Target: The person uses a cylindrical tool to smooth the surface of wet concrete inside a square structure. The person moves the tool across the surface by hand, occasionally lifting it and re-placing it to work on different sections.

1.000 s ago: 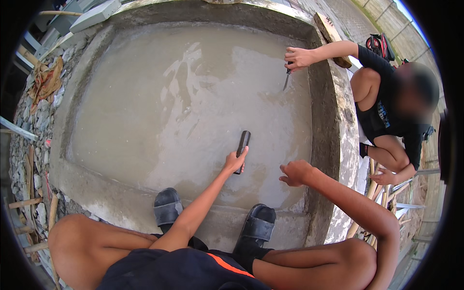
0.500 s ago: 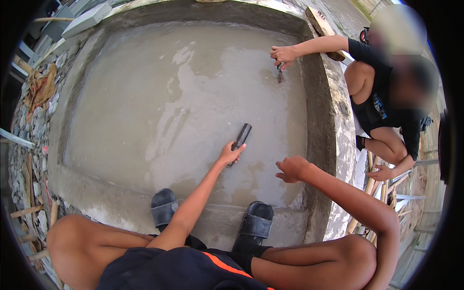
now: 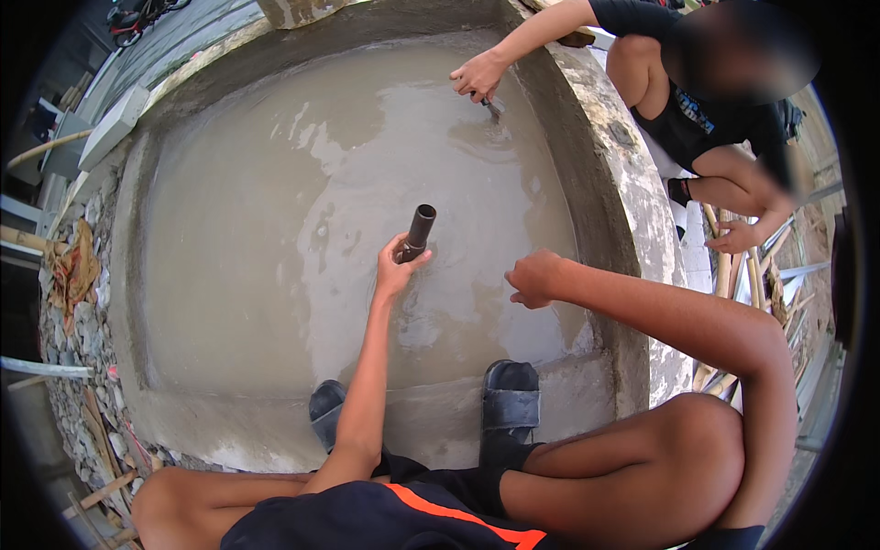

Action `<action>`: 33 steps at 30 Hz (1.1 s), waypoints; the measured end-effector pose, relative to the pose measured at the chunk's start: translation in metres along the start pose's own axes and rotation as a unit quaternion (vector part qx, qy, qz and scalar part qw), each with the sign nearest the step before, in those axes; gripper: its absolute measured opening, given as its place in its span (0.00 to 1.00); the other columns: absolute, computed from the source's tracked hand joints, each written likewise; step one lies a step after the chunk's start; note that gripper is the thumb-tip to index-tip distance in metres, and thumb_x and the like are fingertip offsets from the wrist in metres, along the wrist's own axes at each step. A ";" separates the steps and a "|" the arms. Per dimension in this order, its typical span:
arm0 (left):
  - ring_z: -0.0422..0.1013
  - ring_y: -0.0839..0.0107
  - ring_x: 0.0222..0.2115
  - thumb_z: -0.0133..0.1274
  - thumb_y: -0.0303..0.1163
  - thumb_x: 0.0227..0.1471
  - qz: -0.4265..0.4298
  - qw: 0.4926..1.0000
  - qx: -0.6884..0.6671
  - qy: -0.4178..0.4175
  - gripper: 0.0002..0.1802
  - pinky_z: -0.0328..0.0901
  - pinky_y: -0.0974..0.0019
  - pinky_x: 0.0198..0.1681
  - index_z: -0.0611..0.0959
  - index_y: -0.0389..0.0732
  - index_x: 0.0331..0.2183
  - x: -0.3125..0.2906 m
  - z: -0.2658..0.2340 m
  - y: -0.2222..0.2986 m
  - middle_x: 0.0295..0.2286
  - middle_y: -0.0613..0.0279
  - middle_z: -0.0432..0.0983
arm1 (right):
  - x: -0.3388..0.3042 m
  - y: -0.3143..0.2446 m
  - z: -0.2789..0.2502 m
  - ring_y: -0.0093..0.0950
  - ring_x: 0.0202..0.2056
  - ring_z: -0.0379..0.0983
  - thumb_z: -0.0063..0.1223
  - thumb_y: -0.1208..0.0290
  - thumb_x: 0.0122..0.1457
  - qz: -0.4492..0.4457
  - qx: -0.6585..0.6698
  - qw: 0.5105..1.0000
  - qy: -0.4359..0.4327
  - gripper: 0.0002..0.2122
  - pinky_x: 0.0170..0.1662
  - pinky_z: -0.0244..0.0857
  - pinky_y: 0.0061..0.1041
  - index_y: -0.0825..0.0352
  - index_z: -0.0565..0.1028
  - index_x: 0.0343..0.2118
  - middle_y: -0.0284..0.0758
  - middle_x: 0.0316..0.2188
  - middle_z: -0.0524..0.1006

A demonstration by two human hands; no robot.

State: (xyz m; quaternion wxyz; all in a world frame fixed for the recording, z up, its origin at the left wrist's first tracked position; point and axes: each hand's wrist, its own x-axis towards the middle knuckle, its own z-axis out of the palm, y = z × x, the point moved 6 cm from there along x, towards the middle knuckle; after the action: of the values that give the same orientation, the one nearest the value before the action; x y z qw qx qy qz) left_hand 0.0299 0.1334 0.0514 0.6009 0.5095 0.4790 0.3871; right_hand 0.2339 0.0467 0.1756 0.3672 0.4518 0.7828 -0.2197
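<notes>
My left hand (image 3: pixel 401 260) is closed around a short dark pipe (image 3: pixel 423 220). The pipe stands tilted, its round mouth facing up, over wet grey cement (image 3: pixel 229 257). Ripples show around its lower end, which my fingers partly hide. Over the same wet surface, to the right, hangs my right hand (image 3: pixel 536 279), its fingers curled in and nothing seen in them. Farther off, another person's hand (image 3: pixel 481 77) holds a small dark-handled tool (image 3: pixel 492 112) with its tip at the wet surface.
A raised concrete wall (image 3: pixel 610 137) rims the basin. My sandals (image 3: pixel 510 403) rest on its near ledge. The other person (image 3: pixel 683 110) squats beyond the right wall. Rubble (image 3: pixel 78 339) lies along the left, a white block (image 3: pixel 115 126) at the far left corner, poles (image 3: pixel 733 266) at right.
The pipe has come more upright, and its open mouth now faces me. My view has shifted. The other person's tool still touches the wet surface, with ripples around it.
</notes>
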 end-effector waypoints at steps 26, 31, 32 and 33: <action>0.67 0.64 0.41 0.63 0.17 0.28 0.226 0.936 0.269 -0.016 0.28 0.62 0.62 0.47 0.80 0.42 0.39 -0.019 0.041 0.091 0.37 0.64 0.76 | -0.022 -0.019 -0.071 0.40 0.41 0.69 0.57 0.58 0.52 -0.109 0.094 0.911 0.386 0.32 0.41 0.63 0.37 0.70 0.54 0.52 0.42 0.40 0.67; 0.66 0.65 0.40 0.63 0.16 0.26 0.221 0.940 0.257 -0.030 0.29 0.63 0.61 0.45 0.82 0.44 0.38 -0.023 0.048 0.096 0.35 0.66 0.76 | -0.027 -0.034 -0.067 0.37 0.43 0.68 0.56 0.60 0.52 -0.146 0.042 0.908 0.391 0.27 0.41 0.63 0.37 0.65 0.57 0.51 0.41 0.43 0.66; 0.67 0.64 0.39 0.63 0.17 0.26 0.222 0.942 0.250 -0.038 0.29 0.63 0.62 0.45 0.82 0.44 0.38 -0.023 0.049 0.094 0.35 0.66 0.76 | -0.027 -0.036 -0.065 0.37 0.44 0.67 0.56 0.61 0.52 -0.145 0.027 0.911 0.384 0.26 0.41 0.63 0.36 0.64 0.58 0.51 0.40 0.44 0.65; 0.67 0.64 0.38 0.63 0.17 0.26 0.223 0.943 0.243 -0.046 0.28 0.64 0.62 0.45 0.82 0.43 0.38 -0.022 0.049 0.092 0.35 0.66 0.76 | -0.028 -0.036 -0.065 0.37 0.43 0.68 0.56 0.62 0.53 -0.154 0.020 0.906 0.394 0.25 0.41 0.63 0.36 0.64 0.59 0.50 0.40 0.43 0.66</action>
State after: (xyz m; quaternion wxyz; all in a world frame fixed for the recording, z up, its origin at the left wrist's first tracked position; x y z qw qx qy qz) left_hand 0.0745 0.1171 0.1465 0.3787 0.7512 0.4043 0.3588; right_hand 0.1870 0.0572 0.2389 -0.0191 0.3826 0.9190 -0.0929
